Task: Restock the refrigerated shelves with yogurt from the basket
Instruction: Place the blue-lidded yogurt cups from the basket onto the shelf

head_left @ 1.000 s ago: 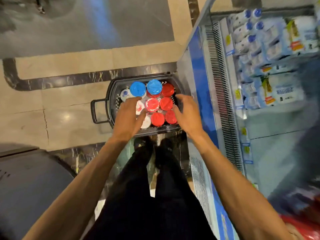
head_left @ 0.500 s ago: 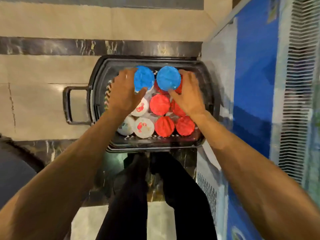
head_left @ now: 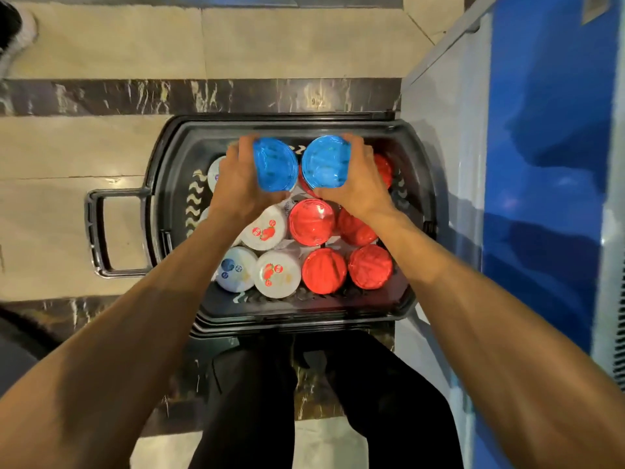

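As the person stood over the basket (head_left: 162, 170), each hand clasped yogurt.
Their left hand (head_left: 236, 184) curled round a blue-lidded tub (head_left: 275, 165), their right hand (head_left: 362, 187) round the other blue-lidded tub (head_left: 326, 162).

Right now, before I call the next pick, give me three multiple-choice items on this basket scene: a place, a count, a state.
1. Where in the black plastic basket do the white-lidded yogurt cups sit? A) its left part B) its right part C) outside it
2. How many blue-lidded yogurt cups show? A) one B) two C) four
3. What are the left hand and right hand doing? A) hanging idle B) holding the basket handle C) each gripping a blue-lidded cup
Answers: 1 A, they lie left of the red-lidded cups. 2 B, the left blue-lidded cup and the right blue-lidded cup. 3 C, each hand curls round one.
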